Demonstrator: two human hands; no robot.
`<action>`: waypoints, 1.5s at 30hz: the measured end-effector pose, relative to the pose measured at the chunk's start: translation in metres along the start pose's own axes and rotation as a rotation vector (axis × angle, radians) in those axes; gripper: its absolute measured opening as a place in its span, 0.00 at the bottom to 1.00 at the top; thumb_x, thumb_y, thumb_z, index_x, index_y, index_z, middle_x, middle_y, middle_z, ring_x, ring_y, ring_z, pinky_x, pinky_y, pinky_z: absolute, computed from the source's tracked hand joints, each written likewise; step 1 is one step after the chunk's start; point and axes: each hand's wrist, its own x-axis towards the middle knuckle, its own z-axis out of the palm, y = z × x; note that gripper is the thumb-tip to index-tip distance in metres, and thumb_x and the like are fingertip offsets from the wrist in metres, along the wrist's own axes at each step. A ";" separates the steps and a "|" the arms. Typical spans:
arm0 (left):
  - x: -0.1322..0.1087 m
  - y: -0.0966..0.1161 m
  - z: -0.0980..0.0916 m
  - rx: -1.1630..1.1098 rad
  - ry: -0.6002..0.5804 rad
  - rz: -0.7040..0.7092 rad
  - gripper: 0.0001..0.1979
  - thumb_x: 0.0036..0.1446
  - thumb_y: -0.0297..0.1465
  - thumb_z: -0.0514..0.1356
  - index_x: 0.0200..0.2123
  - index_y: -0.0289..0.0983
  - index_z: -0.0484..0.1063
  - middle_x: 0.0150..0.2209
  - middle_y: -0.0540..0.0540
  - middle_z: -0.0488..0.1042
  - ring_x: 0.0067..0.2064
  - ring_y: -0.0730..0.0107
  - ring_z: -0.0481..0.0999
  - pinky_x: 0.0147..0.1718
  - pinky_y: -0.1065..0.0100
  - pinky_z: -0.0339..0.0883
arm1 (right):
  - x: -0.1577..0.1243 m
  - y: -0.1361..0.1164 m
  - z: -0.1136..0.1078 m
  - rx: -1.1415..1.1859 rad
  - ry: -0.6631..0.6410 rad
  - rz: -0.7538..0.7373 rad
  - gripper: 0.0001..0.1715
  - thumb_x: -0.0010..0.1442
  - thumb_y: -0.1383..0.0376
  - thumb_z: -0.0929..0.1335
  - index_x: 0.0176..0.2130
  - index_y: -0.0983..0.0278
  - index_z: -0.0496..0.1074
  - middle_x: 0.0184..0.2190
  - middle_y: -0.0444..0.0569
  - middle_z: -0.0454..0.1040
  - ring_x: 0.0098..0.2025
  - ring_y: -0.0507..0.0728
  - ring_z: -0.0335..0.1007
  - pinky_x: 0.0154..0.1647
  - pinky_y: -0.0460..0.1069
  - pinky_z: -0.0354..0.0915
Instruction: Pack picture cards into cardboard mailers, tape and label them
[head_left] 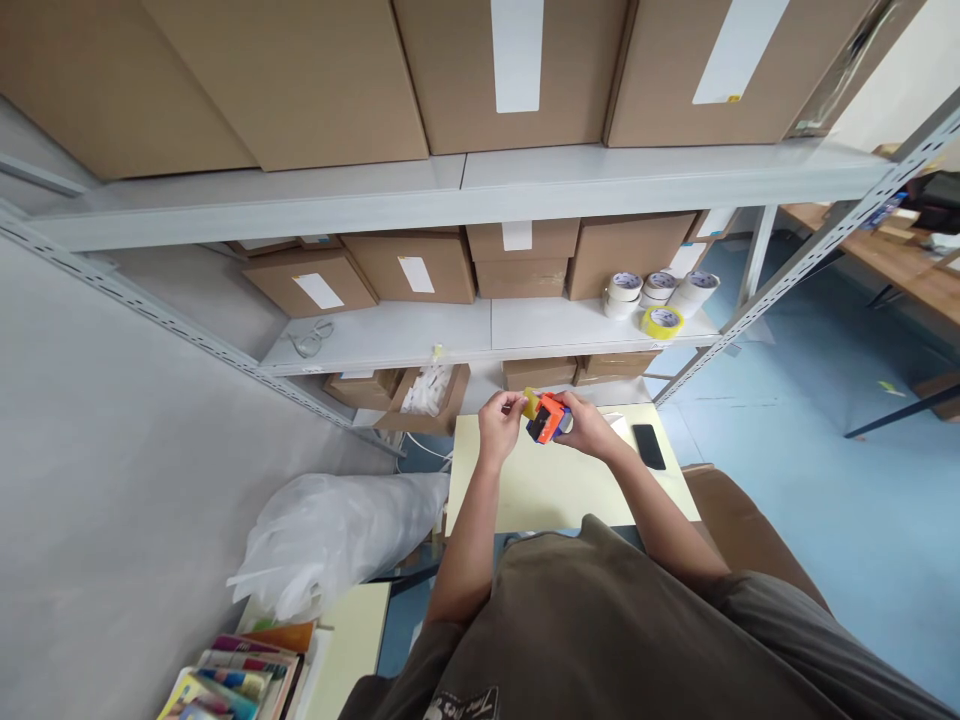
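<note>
My right hand [589, 427] is wrapped round an orange and blue tape dispenser [550, 415], held above the pale yellow table [540, 490]. From its left side sticks out a short piece of yellowish tape [531, 402]. The fingertips of my left hand [499, 425] are closed in a pinch on the end of that tape. A black phone [649, 447] lies on the table to the right of my right hand. Something white, partly hidden behind my right wrist, also rests there.
Ahead stands a metal shelf [420, 325] with cardboard boxes [435, 265], white tape rolls [624, 290] and a yellow tape roll [662, 321]. To my left are a stuffed plastic bag [337, 530] and stacked books [240, 680]. An open carton [750, 525] is at the right.
</note>
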 end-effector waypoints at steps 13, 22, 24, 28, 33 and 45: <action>0.010 0.001 -0.015 0.084 -0.020 0.068 0.13 0.63 0.41 0.65 0.33 0.38 0.78 0.33 0.48 0.80 0.35 0.69 0.77 0.38 0.68 0.70 | -0.005 0.003 -0.006 0.074 -0.035 0.125 0.31 0.47 0.68 0.75 0.51 0.60 0.68 0.44 0.50 0.79 0.44 0.62 0.76 0.47 0.53 0.70; 0.006 0.013 -0.014 0.212 -0.008 0.127 0.10 0.65 0.37 0.63 0.32 0.39 0.76 0.31 0.49 0.78 0.33 0.69 0.75 0.36 0.69 0.68 | -0.003 -0.004 -0.009 0.040 -0.066 0.193 0.32 0.46 0.69 0.74 0.51 0.59 0.69 0.44 0.50 0.79 0.43 0.62 0.76 0.46 0.53 0.69; 0.006 0.015 -0.013 0.236 -0.013 0.133 0.10 0.65 0.36 0.63 0.32 0.39 0.76 0.31 0.49 0.78 0.33 0.69 0.75 0.36 0.69 0.68 | -0.002 -0.005 -0.009 0.038 -0.068 0.193 0.32 0.46 0.69 0.75 0.52 0.59 0.69 0.45 0.50 0.79 0.43 0.61 0.76 0.46 0.52 0.69; 0.005 0.020 -0.017 0.268 -0.016 0.146 0.09 0.65 0.35 0.62 0.32 0.39 0.76 0.32 0.48 0.78 0.34 0.69 0.76 0.37 0.69 0.68 | -0.002 -0.004 -0.011 0.011 -0.074 0.187 0.33 0.47 0.69 0.75 0.53 0.59 0.69 0.45 0.50 0.80 0.43 0.61 0.76 0.46 0.52 0.69; 0.011 0.032 -0.034 0.295 0.023 0.172 0.07 0.64 0.33 0.63 0.33 0.39 0.77 0.34 0.48 0.79 0.35 0.68 0.76 0.38 0.68 0.69 | -0.006 0.007 -0.012 -0.030 -0.073 0.236 0.32 0.48 0.67 0.77 0.52 0.60 0.70 0.44 0.52 0.80 0.42 0.62 0.77 0.44 0.53 0.69; 0.017 0.031 -0.040 0.303 -0.044 0.090 0.06 0.63 0.32 0.63 0.33 0.39 0.77 0.33 0.49 0.80 0.34 0.69 0.75 0.38 0.68 0.68 | -0.015 0.009 -0.012 -0.081 -0.079 0.263 0.45 0.44 0.46 0.84 0.55 0.59 0.74 0.45 0.54 0.82 0.44 0.67 0.79 0.45 0.56 0.71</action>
